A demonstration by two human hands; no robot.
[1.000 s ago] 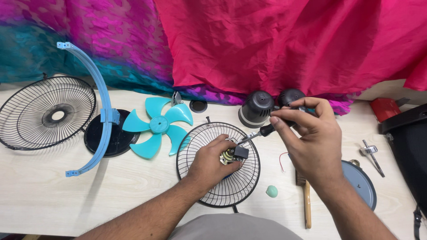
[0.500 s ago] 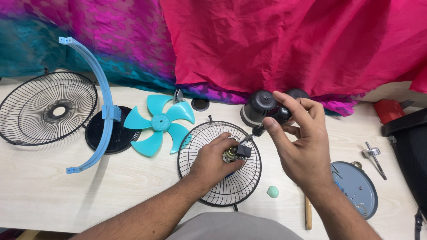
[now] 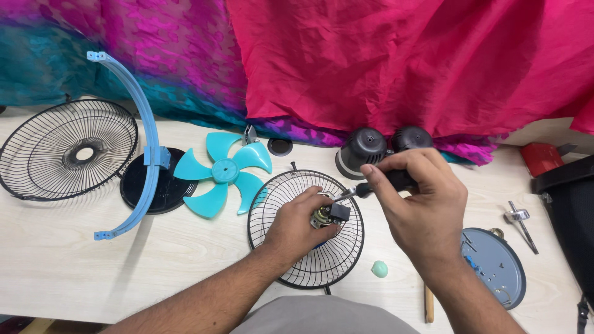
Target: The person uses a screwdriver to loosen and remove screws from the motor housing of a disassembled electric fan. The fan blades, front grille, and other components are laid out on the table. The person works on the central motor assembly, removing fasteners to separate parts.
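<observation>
Black screwdriver gripped by right hand; left hand fingers half-hide the held motor.

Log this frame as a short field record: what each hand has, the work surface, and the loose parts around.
left hand: grips small fan motor over wire grille
right hand: holds screwdriver, tip at motor
surface: pale wooden table
left of work: teal fan blade, second grille, blue curved bracket
right of work: grey round plate
behind: two black caps, pink cloth

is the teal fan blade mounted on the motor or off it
Off. The teal fan blade lies flat on the table, apart from the small motor the left hand holds over the wire guard.
</observation>
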